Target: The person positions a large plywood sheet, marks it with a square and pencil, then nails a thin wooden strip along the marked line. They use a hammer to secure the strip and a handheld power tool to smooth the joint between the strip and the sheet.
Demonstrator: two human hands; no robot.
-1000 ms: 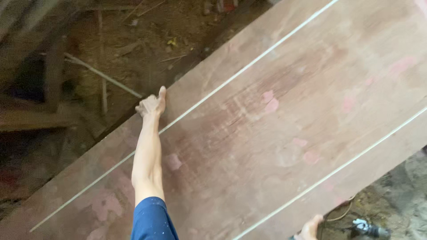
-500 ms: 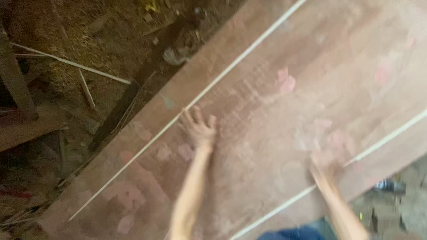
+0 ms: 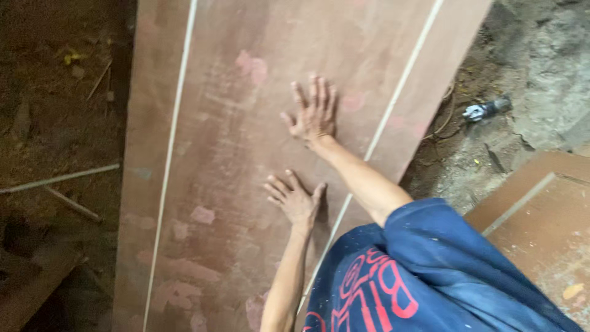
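**Both palms flat on the plywood sheet**

Change since half a second ago: the plywood sheet [image 3: 246, 154] ran diagonally; it now runs 12 to 6 o'clock, filling mid-frame. Judged: the board is being pressed or steadied, not lifted. Left hand [image 3: 294, 200] has moved in to lie at 7 o'clock of the right hand [image 3: 314, 114]. Both lie open, fingers spread, gripping nothing. Right arm extended; blue sleeve [image 3: 430, 258] at 5 o'clock.

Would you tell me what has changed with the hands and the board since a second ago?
The left hand moved from the board's far edge to its middle; the right hand came up from the near edge, flat beside it. Nothing was grasped. The brown board still lies under both palms.
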